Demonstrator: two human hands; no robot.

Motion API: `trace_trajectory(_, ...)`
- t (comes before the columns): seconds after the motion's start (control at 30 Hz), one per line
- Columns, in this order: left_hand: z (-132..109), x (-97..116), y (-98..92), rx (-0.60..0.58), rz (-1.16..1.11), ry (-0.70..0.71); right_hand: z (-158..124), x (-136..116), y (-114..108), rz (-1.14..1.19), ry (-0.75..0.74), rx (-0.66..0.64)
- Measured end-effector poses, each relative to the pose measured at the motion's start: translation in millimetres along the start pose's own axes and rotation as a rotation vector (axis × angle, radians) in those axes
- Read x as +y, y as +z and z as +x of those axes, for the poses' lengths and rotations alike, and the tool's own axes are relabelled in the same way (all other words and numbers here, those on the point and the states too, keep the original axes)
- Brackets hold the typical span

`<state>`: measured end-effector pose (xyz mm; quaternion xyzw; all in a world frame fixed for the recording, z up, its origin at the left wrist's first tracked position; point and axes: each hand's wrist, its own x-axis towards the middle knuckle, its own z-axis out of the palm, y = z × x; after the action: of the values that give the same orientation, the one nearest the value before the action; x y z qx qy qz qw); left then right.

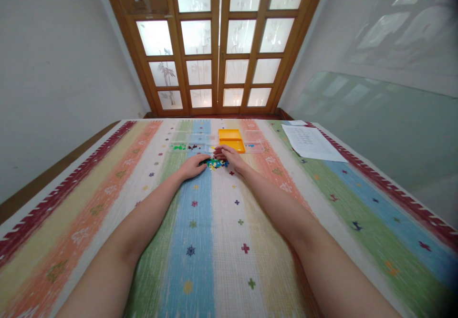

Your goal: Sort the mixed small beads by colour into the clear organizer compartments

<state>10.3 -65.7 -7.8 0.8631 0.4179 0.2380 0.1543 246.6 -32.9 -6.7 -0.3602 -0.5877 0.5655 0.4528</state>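
Observation:
A pile of small multicoloured pieces point(216, 164), mostly blue, green, yellow and white, lies on the striped cloth between my hands. At the pile's left edge rests my left hand point(193, 166), fingers stretched and a little apart, with a dark patch beside the fingertips. My right hand point(229, 156) is just above the pile's far right side. Its fingers are bent and pressed together; whatever they hold is too small to tell. Behind the hands, an open clear plastic box point(173, 151) has green pieces point(179, 147) and dark brown pieces point(193, 147) in separate compartments.
An open yellow box point(229, 133) stands behind my right hand. Right of it, another clear box point(258, 149) holds a few blue pieces point(251, 145). Printed paper sheets point(315, 143) lie at the table's far right. Wooden glass-paned doors point(220, 60) rise beyond the table.

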Motion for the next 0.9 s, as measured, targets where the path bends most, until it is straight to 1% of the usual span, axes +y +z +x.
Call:
trace_trajectory(0.1,0.1,0.9,-0.6,0.004,0.014,-0.004,-2.5,-3.8,-3.2,0.065,-0.01,0.041)
trace_trajectory(0.2,0.2,0.9,-0.3,0.011,0.029,0.005,-0.7,-4.0,-6.4,0.065,-0.033,0.088)
trace_trajectory(0.33,0.2,1.3,0.2,0.021,0.038,0.009,2.4,-3.2,-6.2,-0.006,0.033,0.136)
trace_trajectory(0.4,0.3,1.9,0.0,0.021,0.038,0.007,1.4,-3.9,-4.1,-0.015,0.064,0.086)
trace_trajectory(0.5,0.4,2.8,-0.9,0.014,0.034,0.009,-1.6,-5.4,-0.6,0.022,0.05,-0.017)
trace_trajectory(0.53,0.4,2.8,-1.2,0.013,0.032,0.012,-2.1,-5.8,0.0,0.023,0.041,-0.035)
trace_trajectory(0.6,0.3,2.4,-1.5,0.014,0.028,0.019,-1.7,-6.8,-1.4,-0.019,0.027,-0.031)
trace_trajectory(0.63,0.3,2.0,-1.5,0.016,0.027,0.021,-0.8,-7.9,-3.8,-0.072,0.024,-0.012)
trace_trajectory(0.7,0.1,1.1,-0.9,0.021,0.03,0.022,1.6,-11.7,-12.3,-0.268,0.009,0.035)
trace_trajectory(0.73,0.1,0.7,-0.5,0.023,0.032,0.024,2.6,-14.5,-18.3,-0.41,-0.007,0.061)
trace_trajectory(0.77,0.0,0.3,0.0,0.025,0.034,0.027,3.4,-17.9,-25.0,-0.58,-0.033,0.052)
trace_trajectory(0.83,0.0,-0.4,0.7,0.029,0.039,0.031,3.8,-25.1,-39.0,-0.88,-0.066,-0.012)
trace_trajectory(0.9,-0.1,-1.3,0.8,0.039,0.05,0.018,2.9,-31.3,-51.0,-1.036,-0.032,-0.121)
